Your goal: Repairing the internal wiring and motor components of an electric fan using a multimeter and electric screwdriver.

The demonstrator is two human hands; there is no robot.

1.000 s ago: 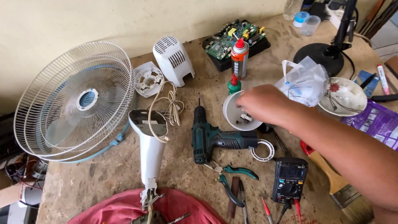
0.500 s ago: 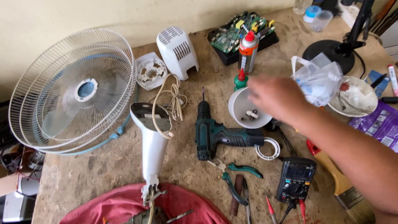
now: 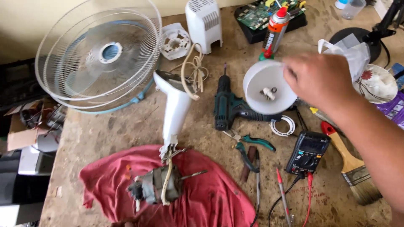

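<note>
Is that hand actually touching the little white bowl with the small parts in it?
Cannot tell. In the head view the right hand overlaps the white bowl's right rim, fingers curled there, but neither a grip nor a gap shows plainly.

Worn stone counter (image 3: pixel 105 134) with repair items.
On it lay a fan grille (image 3: pixel 99 59), cordless drill (image 3: pixel 227 107), red cloth (image 3: pixel 202 197), multimeter (image 3: pixel 307 153) and paintbrush (image 3: pixel 349 164).

The right hand (image 3: pixel 322 80) is stretched out from the right, fingers curled down. The left hand is not seen.
</note>
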